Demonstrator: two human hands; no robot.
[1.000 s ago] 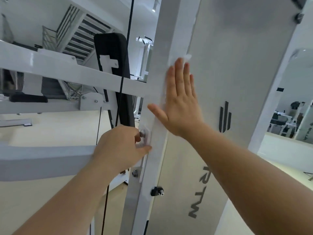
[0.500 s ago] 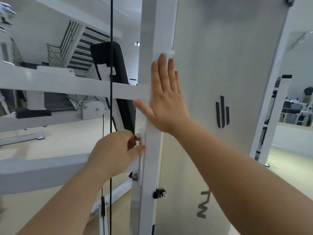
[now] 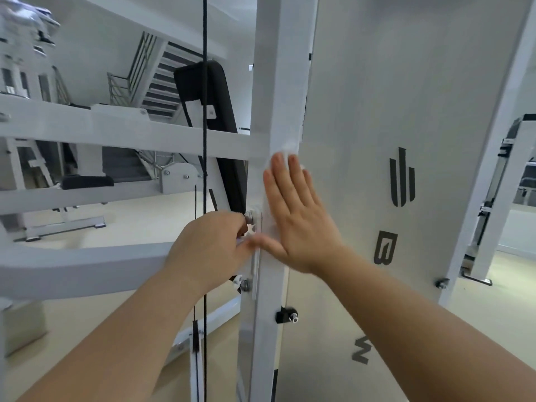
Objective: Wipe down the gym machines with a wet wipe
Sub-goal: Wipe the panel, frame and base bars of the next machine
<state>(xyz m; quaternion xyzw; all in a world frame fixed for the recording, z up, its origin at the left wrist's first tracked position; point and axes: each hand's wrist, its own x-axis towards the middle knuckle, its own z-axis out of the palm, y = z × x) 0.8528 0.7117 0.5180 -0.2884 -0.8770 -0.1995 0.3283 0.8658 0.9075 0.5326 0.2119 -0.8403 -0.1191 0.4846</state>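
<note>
Wet wipe (image 3: 285, 152): pressed on post (image 3: 278, 82) by flat right hand (image 3: 295, 216).
Left hand (image 3: 208, 248): curled at post's bolt (image 3: 250, 218); hold unclear.
Risk: wipe may snag bolt, slip.

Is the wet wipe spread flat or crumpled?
Mostly spread: the right hand presses the wet wipe flat on the white post; its edges show past the straight fingers.

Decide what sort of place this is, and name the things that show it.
Probably a gym: a white machine upright with a black cable running beside it, a black padded backrest behind, and another white machine at right.
</note>
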